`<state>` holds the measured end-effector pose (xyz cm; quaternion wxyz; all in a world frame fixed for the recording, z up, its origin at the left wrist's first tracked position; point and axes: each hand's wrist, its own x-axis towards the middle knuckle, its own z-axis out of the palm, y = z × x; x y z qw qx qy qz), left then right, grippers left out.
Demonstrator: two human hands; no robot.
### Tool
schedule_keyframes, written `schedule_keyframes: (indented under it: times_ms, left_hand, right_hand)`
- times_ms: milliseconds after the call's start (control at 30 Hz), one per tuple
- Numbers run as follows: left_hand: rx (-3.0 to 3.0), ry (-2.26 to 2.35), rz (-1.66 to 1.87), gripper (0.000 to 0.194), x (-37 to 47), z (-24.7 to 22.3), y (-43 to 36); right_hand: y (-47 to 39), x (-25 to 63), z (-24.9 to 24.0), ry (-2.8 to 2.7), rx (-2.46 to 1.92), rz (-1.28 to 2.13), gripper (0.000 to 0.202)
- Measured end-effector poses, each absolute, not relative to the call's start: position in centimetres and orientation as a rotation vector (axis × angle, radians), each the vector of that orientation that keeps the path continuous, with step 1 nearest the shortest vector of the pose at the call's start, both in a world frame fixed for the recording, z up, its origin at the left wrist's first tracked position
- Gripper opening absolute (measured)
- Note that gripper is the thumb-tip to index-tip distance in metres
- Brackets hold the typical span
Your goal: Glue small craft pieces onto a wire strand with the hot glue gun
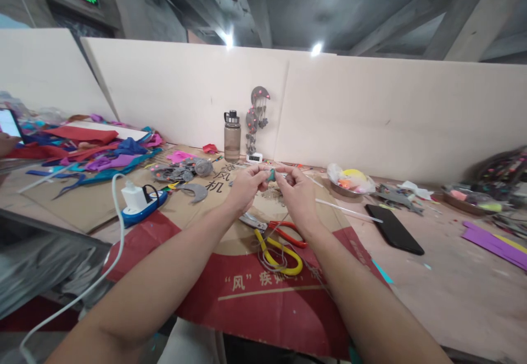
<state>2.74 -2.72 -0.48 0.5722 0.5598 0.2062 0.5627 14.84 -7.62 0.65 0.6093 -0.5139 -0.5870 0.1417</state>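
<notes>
Over the flattened cardboard (263,309), both my hands meet at a small teal piece (272,175), possibly felt; its exact kind is too small to make out. My left hand (248,185) pinches its left side between thumb and fingers. From the right, the fingertips of my right hand (297,188) close on it too. Just below the hands lie scissors (288,257) with one yellow and one red handle, the blades pointing left. Loose grey cord (267,262) loops around the handles. A grey felt crescent (195,191) rests left of my left hand.
Left are a power strip (144,208) with a charger, grey felt pieces (175,170) and coloured cloth scraps (107,150). A bottle (233,138) and hanging felt ornament (257,117) stand behind. Right are a phone (395,229) and bowl (348,189). Another person's hand (7,143) shows far left.
</notes>
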Motion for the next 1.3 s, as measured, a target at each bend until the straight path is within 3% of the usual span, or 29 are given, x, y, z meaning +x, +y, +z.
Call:
schedule_keyframes:
  times_ms: [433, 667, 933, 1300]
  left_hand:
    - [1.110, 0.505, 1.165, 0.031, 2.0, -0.4, -1.9]
    - [1.107, 0.679, 1.302, 0.014, 1.9, -1.6, -0.4]
    - [1.306, 0.776, 1.419, 0.039, 1.5, -1.3, -0.7]
    - [1.945, 0.770, 1.291, 0.021, 1.7, -0.4, -2.0]
  right_hand:
    - [-6.2, 16.6, -0.5, -1.159, -1.119, 0.637, 0.027]
    - [-6.3, 16.6, -0.8, -1.159, -1.186, 0.640, 0.029]
    - [-7.0, 16.6, -0.5, -1.224, -1.286, 0.544, 0.026]
    - [-7.1, 16.4, -0.3, -1.377, -1.339, 0.390, 0.024]
